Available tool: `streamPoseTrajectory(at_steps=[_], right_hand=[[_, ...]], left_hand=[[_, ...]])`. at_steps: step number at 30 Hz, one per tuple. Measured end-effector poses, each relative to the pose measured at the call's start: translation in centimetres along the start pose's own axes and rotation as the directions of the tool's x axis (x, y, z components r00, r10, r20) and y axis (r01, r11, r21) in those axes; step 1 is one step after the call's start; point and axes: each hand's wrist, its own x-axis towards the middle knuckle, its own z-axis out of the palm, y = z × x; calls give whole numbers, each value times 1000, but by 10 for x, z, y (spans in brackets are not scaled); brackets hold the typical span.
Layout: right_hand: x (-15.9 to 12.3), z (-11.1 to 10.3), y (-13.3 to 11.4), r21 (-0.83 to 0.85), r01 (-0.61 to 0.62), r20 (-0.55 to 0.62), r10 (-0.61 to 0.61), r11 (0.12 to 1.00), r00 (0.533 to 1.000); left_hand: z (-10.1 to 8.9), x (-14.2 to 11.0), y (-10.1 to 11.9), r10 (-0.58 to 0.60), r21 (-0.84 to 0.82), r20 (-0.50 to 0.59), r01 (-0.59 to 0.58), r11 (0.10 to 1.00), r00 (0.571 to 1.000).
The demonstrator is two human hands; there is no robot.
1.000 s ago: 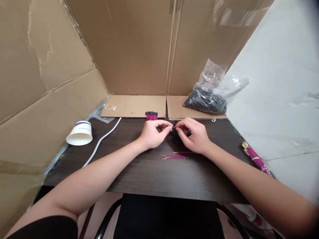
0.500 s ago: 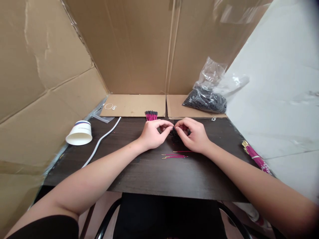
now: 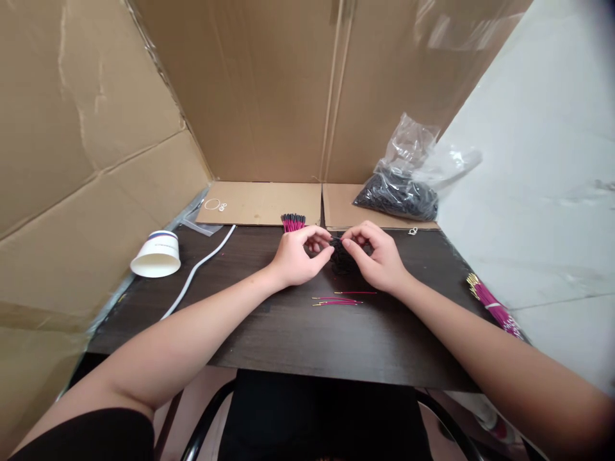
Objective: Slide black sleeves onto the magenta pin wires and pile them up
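Note:
My right hand [image 3: 377, 259] pinches a thin red wire with a black sleeve [image 3: 336, 238] on its end, between thumb and forefinger. The sleeved end points left, towards my left hand [image 3: 303, 256]. There the thumb and forefinger stand apart, the fingertips close by the black end; whether they touch it I cannot tell. Beneath and between both hands lies a pile of small black sleeves [image 3: 342, 261], partly hidden. Several loose red wires [image 3: 339, 301] with gold-coloured tips rest on the table nearer me. Behind my left hand is a bunch of black-tipped red wires [image 3: 294, 223].
A plastic bag of black pieces [image 3: 398, 192] sits at the back right on cardboard [image 3: 259, 202]. A tied bundle of gold-tipped wires [image 3: 494, 306] lies at the right edge. On the left are a tipped paper cup [image 3: 156, 255] and a white cable [image 3: 199, 266].
My left thumb and forefinger have come apart from their pinch. The fingertips of both hands have drawn slightly apart, and the black sleeved end now shows between them.

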Motion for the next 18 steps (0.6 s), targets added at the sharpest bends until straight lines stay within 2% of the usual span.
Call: streamPoseTrajectory(at_steps=[4, 6, 11, 18], right_hand=[[-1, 4, 3, 166, -165, 44, 159, 972, 986], [-1, 6, 3, 251, -219, 91, 203, 943, 975], [1, 8, 0, 412, -281, 181, 225, 867, 957], [2, 7, 4, 443, -326, 213, 255, 835, 943]], left_hand=[[1, 0, 2, 0, 31, 26, -1, 1000, 1000], [0, 0, 3, -8, 37, 43, 6, 999, 999], [0, -1, 2, -48, 36, 89, 45, 998, 995], [2, -4, 2, -29, 49, 147, 22, 999, 989]])
